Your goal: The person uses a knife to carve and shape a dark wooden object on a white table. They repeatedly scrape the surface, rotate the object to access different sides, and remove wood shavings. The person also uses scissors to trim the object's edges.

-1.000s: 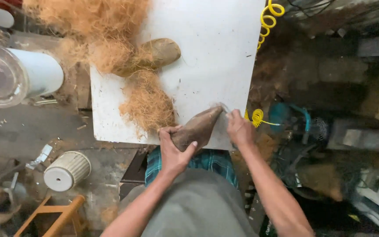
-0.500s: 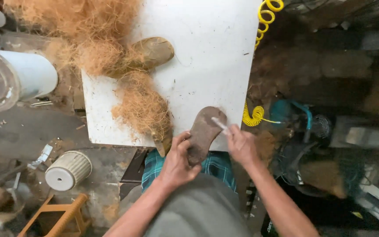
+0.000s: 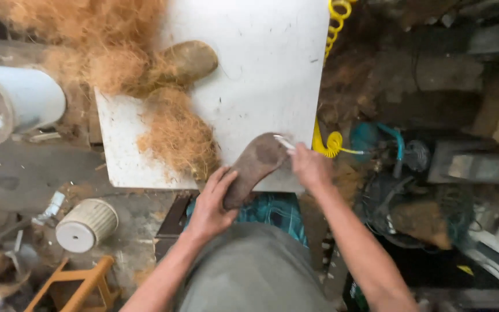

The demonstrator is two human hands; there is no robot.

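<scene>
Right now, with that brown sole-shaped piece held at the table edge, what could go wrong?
1. The brown sole-shaped piece overhangs the white table edge, held only by the left hand; it could slip off.
2. The right hand works a small pale tool close to the left fingers, so a slip could nick them.
3. Loose fibre lies right beside the piece and may snag on it.

White board [image 3: 261,63] bears coconut fibre [image 3: 174,136] and brown sole [image 3: 183,62].
</scene>
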